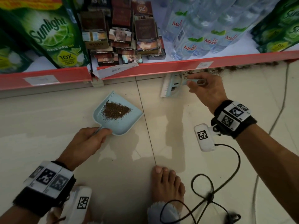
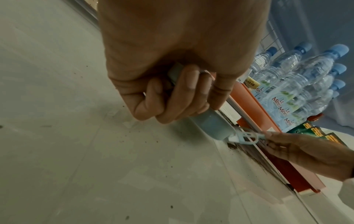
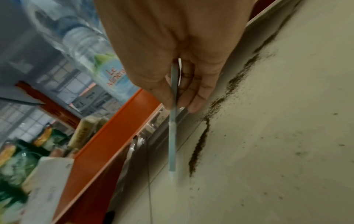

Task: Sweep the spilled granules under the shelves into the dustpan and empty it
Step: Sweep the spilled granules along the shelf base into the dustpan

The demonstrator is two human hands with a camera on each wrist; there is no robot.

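Left hand (image 1: 88,139) grips the dustpan (image 1: 119,113) handle; right hand (image 1: 208,90) pinches the brush (image 1: 172,85) handle.

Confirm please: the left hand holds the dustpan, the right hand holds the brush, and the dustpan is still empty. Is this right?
Not quite. The dustpan already holds a pile of granules, as the head view shows. The rest is right: the left hand holds it, and the right hand holds the brush.

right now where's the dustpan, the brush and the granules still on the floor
dustpan (image 1: 129,125): head view, bare pan floor near the rim.
brush (image 1: 175,84): head view, blue head behind the bristles.
granules (image 3: 199,145): right wrist view, dark line by the shelf base.
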